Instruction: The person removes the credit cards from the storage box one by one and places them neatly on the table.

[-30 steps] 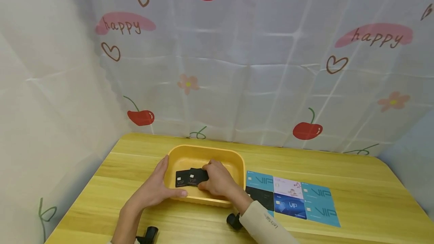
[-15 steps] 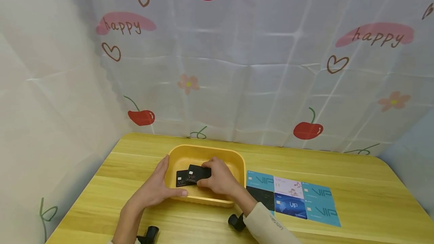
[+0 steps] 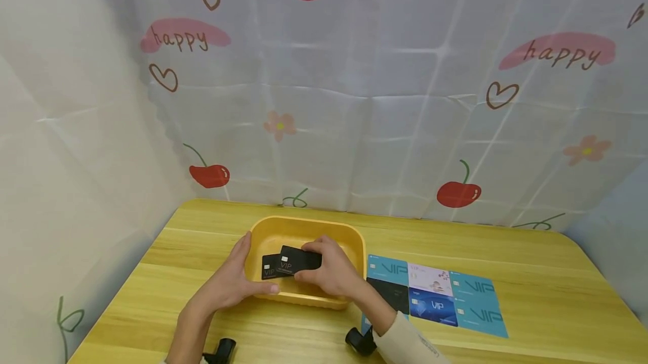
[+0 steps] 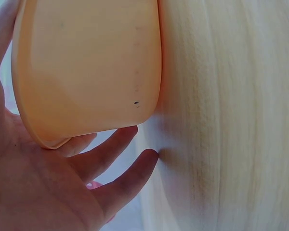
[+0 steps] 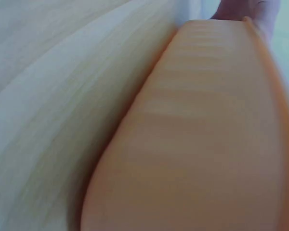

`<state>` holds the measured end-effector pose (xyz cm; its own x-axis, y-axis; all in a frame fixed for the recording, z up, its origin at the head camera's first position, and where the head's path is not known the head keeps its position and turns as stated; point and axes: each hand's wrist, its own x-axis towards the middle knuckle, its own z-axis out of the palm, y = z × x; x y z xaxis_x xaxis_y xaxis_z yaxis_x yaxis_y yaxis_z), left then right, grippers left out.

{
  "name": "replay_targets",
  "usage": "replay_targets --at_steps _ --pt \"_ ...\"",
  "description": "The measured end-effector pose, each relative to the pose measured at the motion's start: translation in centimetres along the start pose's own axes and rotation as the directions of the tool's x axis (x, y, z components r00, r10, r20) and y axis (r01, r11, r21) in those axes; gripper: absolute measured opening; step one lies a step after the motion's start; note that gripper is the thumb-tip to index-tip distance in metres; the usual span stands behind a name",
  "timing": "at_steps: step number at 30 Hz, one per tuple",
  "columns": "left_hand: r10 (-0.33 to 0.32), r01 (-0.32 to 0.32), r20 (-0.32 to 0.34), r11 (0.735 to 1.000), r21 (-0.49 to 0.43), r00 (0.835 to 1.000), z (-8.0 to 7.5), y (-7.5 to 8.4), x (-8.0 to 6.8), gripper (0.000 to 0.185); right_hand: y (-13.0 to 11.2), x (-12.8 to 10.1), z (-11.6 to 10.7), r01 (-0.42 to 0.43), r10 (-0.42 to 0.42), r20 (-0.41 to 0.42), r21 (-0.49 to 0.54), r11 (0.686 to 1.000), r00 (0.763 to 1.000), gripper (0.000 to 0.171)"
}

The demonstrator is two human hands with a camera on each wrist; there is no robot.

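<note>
A yellow plastic basket (image 3: 309, 300) stands on the table, its interior open to the head view. My left hand (image 3: 228, 282) holds the basket's left end, thumb over the front rim; the left wrist view shows its fingers (image 4: 123, 185) spread along the outer wall. Inside the basket, my right hand (image 3: 334, 268) pinches a black VIP card (image 3: 290, 263) between thumb and fingers. That card's left end overlaps another black VIP card (image 3: 269, 268). The right hand covers part of the basket's floor. In the right wrist view only the basket's outer wall (image 5: 192, 134) shows large.
Right of the basket, several cards lie edge to edge: light blue ones (image 3: 476, 293), a pale floral one (image 3: 427, 278), a dark blue one (image 3: 432, 306) and a black one (image 3: 390, 295). The wooden table (image 3: 547, 285) meets a printed cloth backdrop (image 3: 369, 156) behind.
The right hand has shifted slightly right inside the basket. Its black card has turned a little, and more of its face shows beside the fingers. The left hand stays on the basket.
</note>
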<state>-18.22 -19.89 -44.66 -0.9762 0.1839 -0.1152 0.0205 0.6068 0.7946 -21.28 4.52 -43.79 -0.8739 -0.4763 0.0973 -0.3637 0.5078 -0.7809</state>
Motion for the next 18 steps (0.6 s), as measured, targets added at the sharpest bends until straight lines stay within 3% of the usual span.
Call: replay_targets --at_steps 8,18 --pt "-0.011 0.011 -0.001 1.000 0.004 1.000 -0.1 0.1 0.0 0.133 -0.4 -2.4 -1.9 -0.005 0.005 0.000 0.025 1.000 1.000 0.052" --pt "-0.020 0.020 -0.008 0.999 0.024 1.000 0.1 0.1 0.1 0.134 0.3 -6.5 -4.1 -0.034 0.034 0.024 -0.014 0.999 0.999 0.050"
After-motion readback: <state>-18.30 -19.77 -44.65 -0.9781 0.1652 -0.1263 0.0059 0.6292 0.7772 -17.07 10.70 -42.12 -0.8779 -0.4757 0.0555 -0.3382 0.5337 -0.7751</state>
